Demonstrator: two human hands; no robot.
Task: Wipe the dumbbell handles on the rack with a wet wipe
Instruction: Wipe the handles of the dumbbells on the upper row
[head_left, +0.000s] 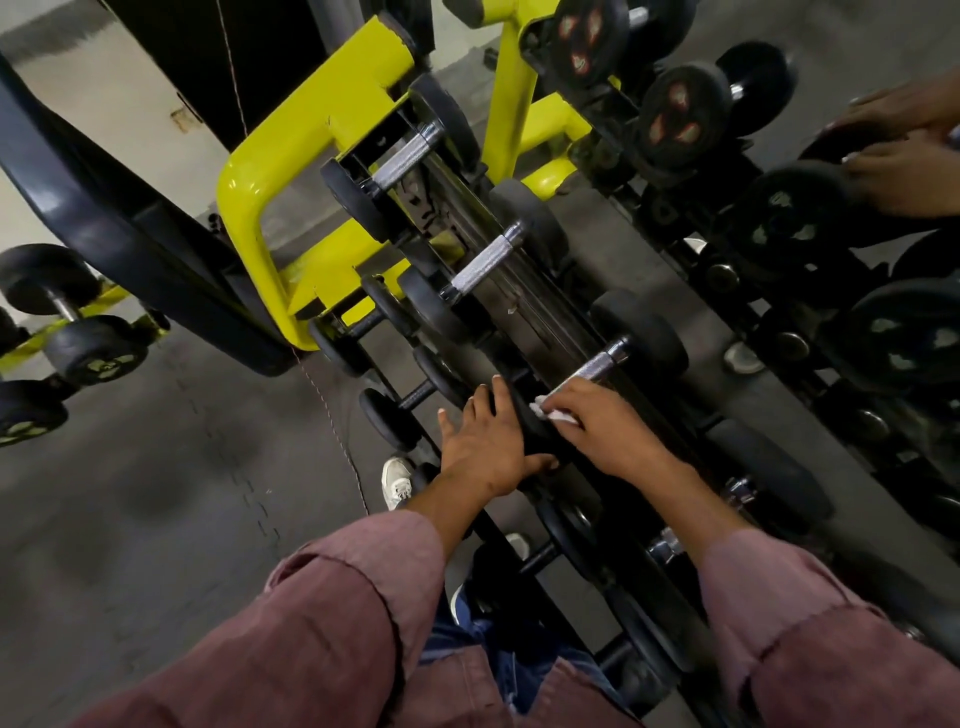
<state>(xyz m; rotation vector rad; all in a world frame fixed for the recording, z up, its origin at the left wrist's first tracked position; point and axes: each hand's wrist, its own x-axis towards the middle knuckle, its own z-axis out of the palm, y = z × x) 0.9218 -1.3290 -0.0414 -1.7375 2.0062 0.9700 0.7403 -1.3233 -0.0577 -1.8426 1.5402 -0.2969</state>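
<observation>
Two rolled-up maroon sleeves (332, 613) are seen at the bottom of the view, with blue jeans (498, 660) between them and a white shoe (396, 483) on the grey floor (156, 493) below.

The left hand (485, 447) is laid over the black head of the nearest top-row dumbbell (524, 421); the fingers are spread and nearly straight across the head, and the thumb is hooked round its near side.

The right hand (602, 431) is placed just beside it, fingers curled down over a crumpled white wet wipe (556, 413). The wipe is pinched under the fingertips and pressed against the near end of that dumbbell's knurled chrome handle (597, 366), where it meets the head. The rest of the handle is exposed beyond the hand, running up-right to the far head (644, 332).

The dumbbell is seated on the black rack (540, 332). Further along the same row, two more dumbbells with chrome handles are seen: a middle handle (480, 265) and a far handle (405, 156). Smaller dumbbells (395, 410) are held on a lower tier to the left.

Behind the rack, a yellow frame (249, 208) is noted. At right, a mirror surface appears to show the rack's reflection (779, 218), with hands reflected at the upper right edge (904, 150).
</observation>
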